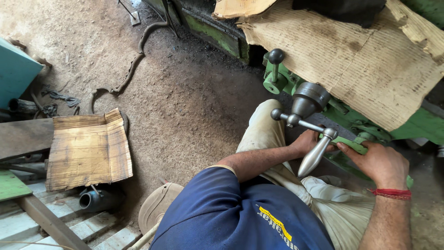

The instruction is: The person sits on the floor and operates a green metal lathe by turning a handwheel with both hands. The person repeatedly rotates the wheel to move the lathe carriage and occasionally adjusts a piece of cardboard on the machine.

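The steel crank handle [311, 125] juts from the green machine [356, 127] at right, under torn cardboard [356, 55]. The left hand [309, 141] curls behind it; what it holds is hidden. The right hand [377, 162] presses a green lever [350, 144], fingers closed over it.

The floor [185, 102] is packed brown dirt strewn with dark grit and sawdust. A worn sheet of corrugated cardboard [88, 148] lies on it at the left, catching warm light, beside a dark wooden plank [23, 136] and a teal panel [14, 69]. A curved metal strip [134, 60] snakes across the dirt. A dark pipe [97, 199] rests by pale slats [60, 227]. Torn cardboard [360, 60] drapes the upper right.
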